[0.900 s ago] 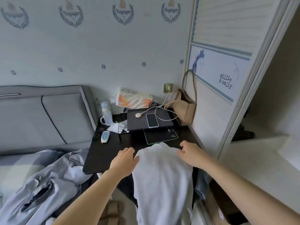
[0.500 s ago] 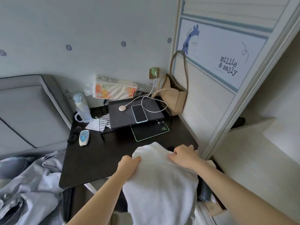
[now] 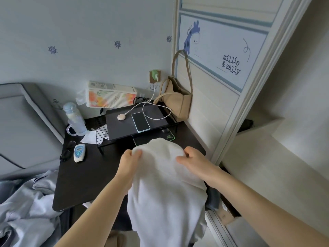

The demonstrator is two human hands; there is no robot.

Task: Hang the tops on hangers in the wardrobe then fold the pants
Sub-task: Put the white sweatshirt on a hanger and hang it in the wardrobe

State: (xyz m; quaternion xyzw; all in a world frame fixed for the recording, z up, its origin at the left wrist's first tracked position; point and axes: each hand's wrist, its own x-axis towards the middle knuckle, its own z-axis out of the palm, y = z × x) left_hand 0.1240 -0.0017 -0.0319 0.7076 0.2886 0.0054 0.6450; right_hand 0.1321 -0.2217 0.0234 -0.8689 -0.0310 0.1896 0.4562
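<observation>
A white garment hangs folded over in front of me, above the near right corner of the black bedside table. My left hand pinches its top left edge. My right hand grips its top right edge, fingers curled into the cloth. More pale grey clothes lie crumpled on the bed at the lower left. The open wardrobe stands to the right, its inside pale; no hanger shows.
On the table: a black shelf riser with a phone and charger cable, a bottle, a small white device, a tissue pack. A beige handbag hangs against the wardrobe door. Grey headboard at left.
The view has tilted down and closer to the table. Both hands have drawn nearer each other on the garment's top, gathering it into a rounded fold.
</observation>
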